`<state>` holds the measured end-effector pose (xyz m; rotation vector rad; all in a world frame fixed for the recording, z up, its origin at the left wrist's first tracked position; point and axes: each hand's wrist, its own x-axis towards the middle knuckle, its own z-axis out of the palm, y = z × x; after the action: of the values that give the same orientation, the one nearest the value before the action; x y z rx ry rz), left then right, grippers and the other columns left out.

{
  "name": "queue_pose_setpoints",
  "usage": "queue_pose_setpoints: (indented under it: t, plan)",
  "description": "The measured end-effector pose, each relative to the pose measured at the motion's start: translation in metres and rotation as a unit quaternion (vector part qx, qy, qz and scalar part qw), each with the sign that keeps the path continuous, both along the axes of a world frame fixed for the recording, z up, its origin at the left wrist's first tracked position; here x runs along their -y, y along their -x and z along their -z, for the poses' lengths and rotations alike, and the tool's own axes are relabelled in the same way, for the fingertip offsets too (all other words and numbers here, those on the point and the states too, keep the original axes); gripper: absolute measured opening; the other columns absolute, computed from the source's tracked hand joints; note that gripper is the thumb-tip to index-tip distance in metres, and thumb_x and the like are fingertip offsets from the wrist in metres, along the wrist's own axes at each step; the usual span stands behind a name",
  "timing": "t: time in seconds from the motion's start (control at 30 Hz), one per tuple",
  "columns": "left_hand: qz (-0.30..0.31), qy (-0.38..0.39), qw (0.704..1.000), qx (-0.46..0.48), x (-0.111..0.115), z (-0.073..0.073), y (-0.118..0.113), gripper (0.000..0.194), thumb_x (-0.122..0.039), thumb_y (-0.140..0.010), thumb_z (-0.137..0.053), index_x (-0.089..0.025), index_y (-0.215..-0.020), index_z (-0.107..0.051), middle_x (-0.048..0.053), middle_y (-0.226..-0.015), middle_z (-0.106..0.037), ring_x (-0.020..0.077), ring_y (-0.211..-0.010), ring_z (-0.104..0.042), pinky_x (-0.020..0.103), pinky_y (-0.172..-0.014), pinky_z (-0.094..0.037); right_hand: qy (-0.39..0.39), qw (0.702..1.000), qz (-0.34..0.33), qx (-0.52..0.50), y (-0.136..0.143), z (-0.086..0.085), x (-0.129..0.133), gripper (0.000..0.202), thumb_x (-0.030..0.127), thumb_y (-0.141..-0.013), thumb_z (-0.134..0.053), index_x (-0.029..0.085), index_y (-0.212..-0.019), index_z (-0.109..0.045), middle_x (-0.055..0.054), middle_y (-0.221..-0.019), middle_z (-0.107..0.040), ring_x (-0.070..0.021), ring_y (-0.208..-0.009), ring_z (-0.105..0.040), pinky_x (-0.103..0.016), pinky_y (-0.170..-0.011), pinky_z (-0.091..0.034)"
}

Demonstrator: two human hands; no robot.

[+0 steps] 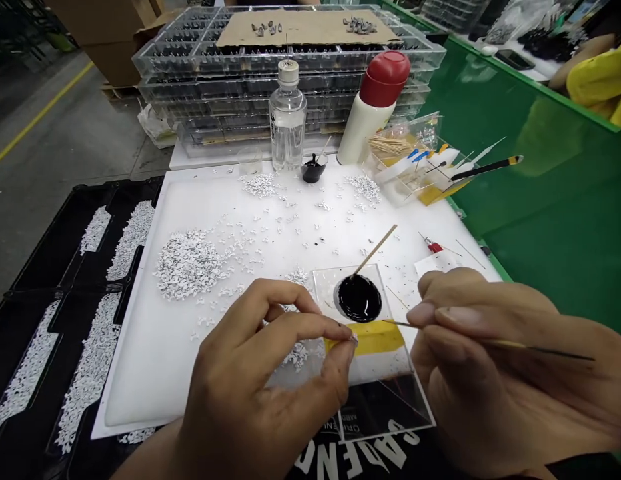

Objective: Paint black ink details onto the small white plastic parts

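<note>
My left hand is closed, pinching a tiny white part between thumb and forefinger. My right hand grips a thin pointed stick like a pen, its fine tip near the white part but apart from it. Beneath both lies a transparent plate with a strip of yellow tape across it. A round pool of black paint sits on the plate, and a wooden stick rests in it. Small white parts are heaped and scattered over the white board.
Behind stand a water bottle, a small black cup, a red-capped flask and stacked plastic trays. A tool box is at right, by a green partition. Black trays of white parts lie left.
</note>
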<state>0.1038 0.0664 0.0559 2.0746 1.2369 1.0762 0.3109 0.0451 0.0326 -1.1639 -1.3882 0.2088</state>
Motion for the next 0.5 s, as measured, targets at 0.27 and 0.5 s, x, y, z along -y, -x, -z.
queue_pose_setpoints:
  t: [0.27,0.5]
  plan:
    - [-0.002,-0.008,1.000,0.003,0.001,0.006,-0.007,0.007,-0.026,-0.103,-0.076,-0.032,-0.105,-0.073,0.000,-0.098,-0.070,0.0165,-0.084,-0.072,0.032,-0.067,-0.064,0.008,0.999,-0.040,0.036,0.007,-0.007,-0.006,0.028,0.012,-0.095,-0.081,0.030,-0.116,-0.078,0.001,-0.097,-0.081,-0.0177,-0.073,-0.072,-0.039,-0.057,-0.060]
    - [0.001,-0.014,1.000,0.011,0.000,0.007,-0.008,0.006,-0.026,-0.104,-0.074,-0.031,-0.105,-0.072,0.001,-0.097,-0.070,0.0147,-0.072,-0.066,0.030,-0.054,-0.058,0.049,0.987,-0.085,0.127,-0.003,-0.015,-0.009,0.025,0.020,-0.099,-0.081,0.030,-0.120,-0.071,0.004,-0.103,-0.082,-0.0117,-0.077,-0.074,-0.029,-0.057,-0.062]
